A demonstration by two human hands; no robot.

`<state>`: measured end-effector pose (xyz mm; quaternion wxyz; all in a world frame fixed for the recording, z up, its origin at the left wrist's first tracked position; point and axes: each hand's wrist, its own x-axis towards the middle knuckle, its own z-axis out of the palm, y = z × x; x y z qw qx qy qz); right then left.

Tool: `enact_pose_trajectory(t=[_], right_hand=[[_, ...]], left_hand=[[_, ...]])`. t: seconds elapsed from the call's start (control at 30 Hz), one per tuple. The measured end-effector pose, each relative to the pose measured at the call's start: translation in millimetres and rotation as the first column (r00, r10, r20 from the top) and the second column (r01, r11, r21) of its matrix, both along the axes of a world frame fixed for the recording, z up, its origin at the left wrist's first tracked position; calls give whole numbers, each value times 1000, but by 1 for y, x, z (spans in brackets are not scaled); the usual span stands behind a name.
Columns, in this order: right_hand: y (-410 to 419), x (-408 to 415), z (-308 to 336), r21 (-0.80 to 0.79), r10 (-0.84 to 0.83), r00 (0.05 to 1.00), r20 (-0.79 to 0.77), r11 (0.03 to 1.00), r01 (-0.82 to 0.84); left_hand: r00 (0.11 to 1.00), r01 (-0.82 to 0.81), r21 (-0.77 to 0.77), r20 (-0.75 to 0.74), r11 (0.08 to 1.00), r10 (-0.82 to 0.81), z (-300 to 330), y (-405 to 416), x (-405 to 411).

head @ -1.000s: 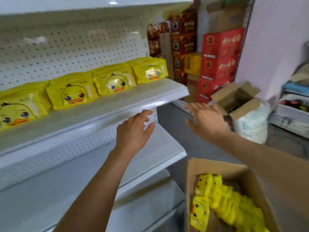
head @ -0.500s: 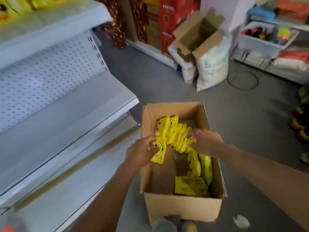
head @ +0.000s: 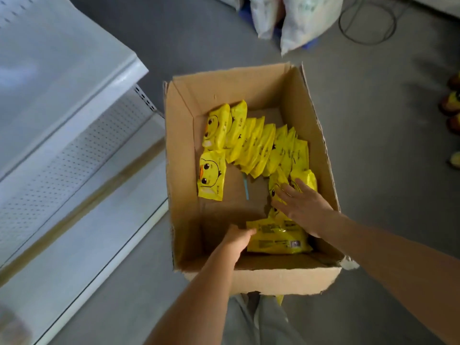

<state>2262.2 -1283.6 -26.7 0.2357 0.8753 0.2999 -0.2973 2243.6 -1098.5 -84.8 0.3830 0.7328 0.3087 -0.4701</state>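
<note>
Reaching nearer than half a second ago, the left hand (head: 237, 236) now grips the edge of a flat pack (head: 278, 239) at the box's (head: 181, 170) near end. The right hand (head: 303, 207), fingers spread, rests on packs (head: 302, 174) beside it. This looks like the next pickup for the shelf (head: 62, 83).

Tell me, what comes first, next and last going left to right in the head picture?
White metal shelf → lone flat yellow duck-face plastic packet in the brown cardboard box → open right hand → blurry yellow-and-dark things on the grey floor.
</note>
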Motion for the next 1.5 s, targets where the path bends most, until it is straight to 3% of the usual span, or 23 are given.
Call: enact_pose_trajectory(t=[0.1,0.33,0.4,0.47,0.53,0.6,0.63,0.67,0.7,0.73,0.8,0.9,0.97,1.0,1.07,1.1,1.27,1.4,1.43,1.5], right_hand=[[-3,0,-21,22,8,1000,15,1000,-8],[-5,10,-34,197,-52,998,29,979,45],[-5,14,-30,265,-122,992,18,958,113],[-4,17,-15,389,-304,952,-38,873,294],[0,18,5,544,-566,808,-164,632,553],[5,20,22,638,-728,553,-404,210,741],[7,22,31,621,-735,404,-545,-29,783],[8,24,37,580,-712,285,-641,-206,788],[9,26,44,556,-699,218,-681,-301,775],[11,28,52,570,-711,205,-672,-321,757],[21,28,71,682,-774,316,-549,-197,704],[46,20,103,852,-751,605,-264,113,511],[67,12,121,901,-642,762,-88,275,336],[74,9,128,904,-610,792,-28,323,281],[82,5,147,915,-591,802,86,365,171],[84,4,156,917,-566,813,137,383,112],[82,8,196,908,-366,912,185,418,-17],[79,35,239,977,-497,866,64,207,46],[79,41,254,971,-512,859,12,213,113],[85,46,283,914,-453,890,-57,335,229]], left_hand=[[996,-23,30,-84,999,26,-16,-12,0],[991,-55,-34,-123,998,50,-25,-31,7],[992,-106,-91,-79,990,99,-20,-28,5],[979,-203,-136,-5,970,204,-8,-17,4],[952,-294,-190,33,937,306,8,-2,7],[927,-347,-220,68,912,369,29,16,11],[916,-351,-224,120,909,383,36,25,14],[906,-341,-217,183,915,381,45,33,17],[889,-344,-197,247,918,387,54,40,21],[864,-360,-173,309,917,397,64,45,24],[805,-406,-200,383,892,452,88,47,29],[707,-468,-343,408,815,578,133,36,35],[638,-490,-514,339,704,691,164,29,37],[607,-502,-597,272,626,747,181,27,38],[575,-509,-686,179,520,799,215,29,38],[572,-481,-706,195,519,797,228,31,37],[490,-460,-610,431,645,757,271,39,36],[519,-394,-467,598,792,611,301,57,31],[524,-377,-417,640,827,562,310,61,29],[505,-292,-396,709,871,492,329,67,26]])
